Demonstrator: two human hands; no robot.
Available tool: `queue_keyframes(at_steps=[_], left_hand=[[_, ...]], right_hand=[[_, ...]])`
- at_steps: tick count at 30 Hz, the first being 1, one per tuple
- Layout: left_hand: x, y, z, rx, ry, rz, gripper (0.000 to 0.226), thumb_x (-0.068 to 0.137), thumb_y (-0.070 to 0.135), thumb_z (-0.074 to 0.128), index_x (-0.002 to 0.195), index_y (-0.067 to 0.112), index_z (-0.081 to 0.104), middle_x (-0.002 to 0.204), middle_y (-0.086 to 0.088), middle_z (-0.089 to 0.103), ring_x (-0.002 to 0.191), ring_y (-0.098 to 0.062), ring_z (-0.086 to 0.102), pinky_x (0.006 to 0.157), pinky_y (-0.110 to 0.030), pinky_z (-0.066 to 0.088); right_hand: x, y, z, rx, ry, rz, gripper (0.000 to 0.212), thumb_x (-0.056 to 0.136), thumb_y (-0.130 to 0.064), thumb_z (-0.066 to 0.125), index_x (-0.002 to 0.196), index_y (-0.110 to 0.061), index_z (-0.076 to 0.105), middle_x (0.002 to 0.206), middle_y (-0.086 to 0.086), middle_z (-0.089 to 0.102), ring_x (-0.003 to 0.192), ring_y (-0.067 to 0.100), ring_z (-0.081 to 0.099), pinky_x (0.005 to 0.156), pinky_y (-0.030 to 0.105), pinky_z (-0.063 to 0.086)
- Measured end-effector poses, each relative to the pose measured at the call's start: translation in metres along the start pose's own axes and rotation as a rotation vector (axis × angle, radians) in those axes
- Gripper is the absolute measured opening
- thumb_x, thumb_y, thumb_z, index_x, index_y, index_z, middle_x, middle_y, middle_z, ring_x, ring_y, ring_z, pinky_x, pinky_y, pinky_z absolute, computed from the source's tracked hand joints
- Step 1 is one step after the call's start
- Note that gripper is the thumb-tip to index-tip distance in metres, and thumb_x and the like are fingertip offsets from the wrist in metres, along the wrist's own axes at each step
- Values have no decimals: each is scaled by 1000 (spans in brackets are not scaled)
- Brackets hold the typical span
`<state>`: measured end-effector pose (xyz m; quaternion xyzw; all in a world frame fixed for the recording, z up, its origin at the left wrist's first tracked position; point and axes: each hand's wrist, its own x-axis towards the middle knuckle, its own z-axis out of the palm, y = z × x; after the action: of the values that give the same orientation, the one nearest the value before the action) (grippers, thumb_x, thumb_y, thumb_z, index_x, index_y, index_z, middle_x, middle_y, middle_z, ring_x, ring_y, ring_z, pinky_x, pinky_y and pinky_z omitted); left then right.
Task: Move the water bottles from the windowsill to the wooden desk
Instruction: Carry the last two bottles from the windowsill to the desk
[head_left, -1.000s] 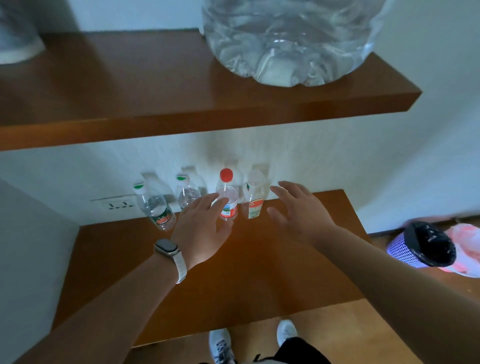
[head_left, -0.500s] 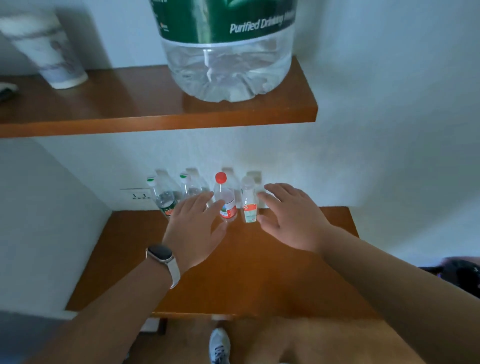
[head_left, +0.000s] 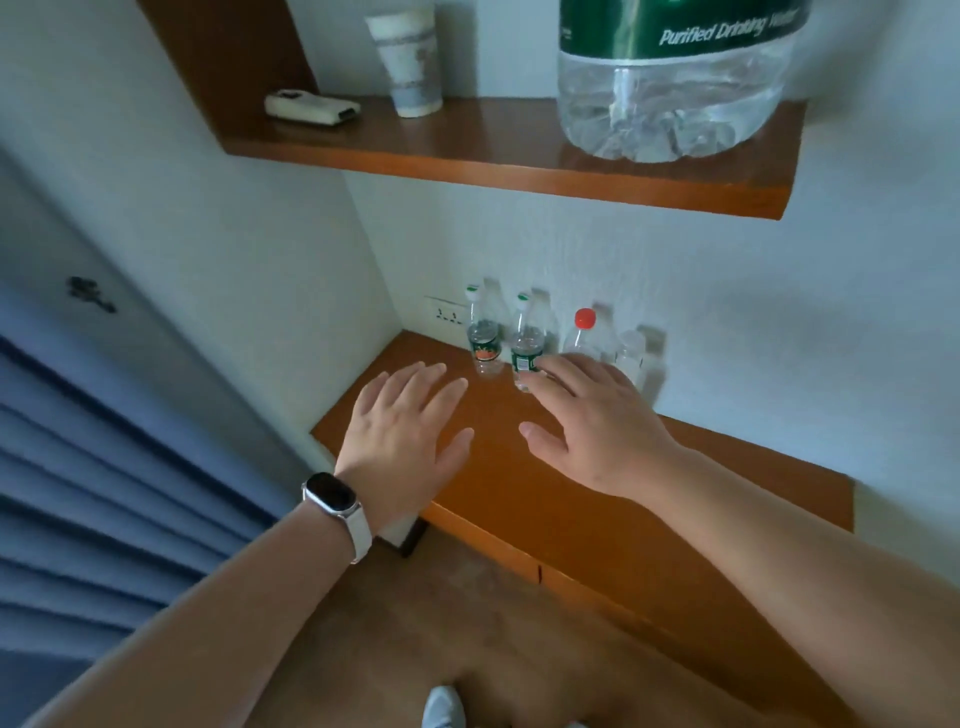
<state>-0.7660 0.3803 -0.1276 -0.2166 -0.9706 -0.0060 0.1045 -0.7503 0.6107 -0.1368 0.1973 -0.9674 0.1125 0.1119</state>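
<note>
Four small bottles (head_left: 524, 343) are standing on the wooden desk (head_left: 571, 499); placing step is judged nearly done. Left hand (head_left: 402, 441) and right hand (head_left: 597, 421) are being held spread, empty, near them; withdrawal is being called for.

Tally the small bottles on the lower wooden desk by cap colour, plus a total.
Green-and-white cap: 2, the left bottle and the one beside it
Red cap: 1
Clear or white cap: 1, the rightmost bottle, partly behind the right hand
Total: 4, all upright in a row against the wall on the desk
</note>
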Motion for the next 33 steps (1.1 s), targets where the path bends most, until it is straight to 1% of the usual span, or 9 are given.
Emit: queue_keyframes(at_steps=[2, 4, 9, 13, 17, 20, 23, 28, 33], left_hand=[[-15, -12, -8, 8, 13, -44, 56, 94, 52, 40, 142, 25, 49, 150, -4, 47, 141, -29, 40, 114, -54, 31], [-28, -23, -14, 13, 50, -62, 55, 93, 50, 41, 138, 21, 54, 145, -6, 53, 136, -30, 46, 111, -53, 35], [-72, -59, -23, 5, 151, -88, 50, 91, 44, 51, 132, 16, 59, 137, -11, 59, 128, -35, 54, 102, -57, 44], [-119, -103, -34, 31, 182, -144, 50, 92, 45, 50, 133, 17, 58, 137, -10, 59, 129, -34, 53, 105, -56, 42], [-178, -159, -49, 44, 217, -202, 52, 93, 47, 46, 132, 15, 59, 134, -11, 61, 126, -35, 55, 102, -56, 44], [-227, -208, -59, 73, 253, -247, 49, 92, 45, 52, 130, 15, 60, 132, -10, 61, 126, -34, 54, 103, -53, 42], [-275, -255, -68, 107, 282, -307, 47, 91, 43, 56, 127, 13, 63, 130, -10, 62, 125, -33, 54, 103, -49, 39], [-362, -311, -83, 134, 324, -455, 49, 92, 45, 53, 127, 13, 64, 132, -10, 61, 126, -33, 54, 105, -50, 38], [-451, -341, -96, 144, 257, -664, 53, 93, 49, 45, 131, 16, 61, 137, -7, 59, 131, -32, 50, 109, -50, 35]], right_hand=[[8, -17, 1, 4, 12, -52, 55, 96, -51, 36, 137, -17, 49, 139, 5, 51, 128, 27, 46, 105, 47, 40], [15, -33, 2, 0, 2, -94, 56, 97, -52, 35, 140, -18, 47, 143, 3, 48, 132, 25, 43, 108, 47, 39], [33, -85, 4, -21, 34, -193, 55, 96, -51, 40, 139, -17, 49, 142, 7, 49, 131, 28, 44, 106, 47, 39], [48, -142, 9, -32, 49, -271, 56, 97, -50, 41, 140, -15, 48, 142, 7, 49, 132, 27, 43, 106, 45, 37], [64, -218, 21, -13, 65, -351, 56, 96, -48, 43, 138, -12, 52, 139, 10, 51, 128, 31, 46, 103, 48, 41], [78, -281, 32, -6, 66, -428, 55, 95, -47, 46, 135, -10, 55, 136, 13, 54, 123, 33, 50, 97, 50, 44], [90, -344, 46, 10, 83, -509, 55, 94, -45, 48, 134, -8, 57, 133, 15, 56, 119, 35, 53, 94, 49, 45], [104, -445, 70, 43, 98, -688, 55, 95, -46, 49, 135, -9, 55, 135, 14, 55, 124, 32, 50, 98, 46, 44], [109, -541, 90, 145, 119, -817, 54, 91, -44, 51, 131, -9, 59, 131, 14, 58, 120, 34, 52, 97, 47, 44]])
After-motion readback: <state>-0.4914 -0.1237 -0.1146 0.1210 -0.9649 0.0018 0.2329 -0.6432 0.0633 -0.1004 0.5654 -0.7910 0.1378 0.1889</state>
